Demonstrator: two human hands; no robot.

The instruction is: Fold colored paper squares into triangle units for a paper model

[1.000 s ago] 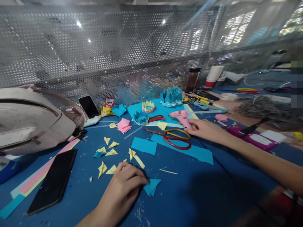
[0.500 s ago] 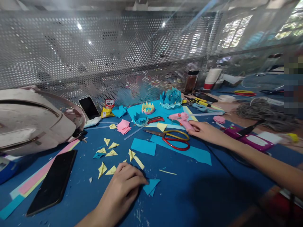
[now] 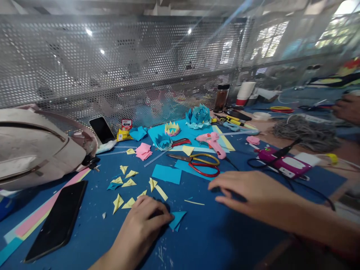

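My left hand rests on the table, thumb and fingers closed on the edge of a small folded blue paper piece. Over the table to the right, my right hand is empty, its fingers apart. Beyond it a pink glue gun lies with its nozzle pointing left. Scissors with a yellow and a red handle lie near the glue gun, by flat blue paper. Several folded yellow paper pieces are scattered past my left hand. Farther back stand a blue paper flower and a yellow paper ring.
On the left are a pale bag and a black phone. A purple power strip, black cords and a grey yarn heap lie right. A perforated metal screen closes the back. Another person's hand shows far right.
My right hand has let go of the glue gun, which now lies on the table, and has come back nearer to me. My left hand stays at the blue folded paper.
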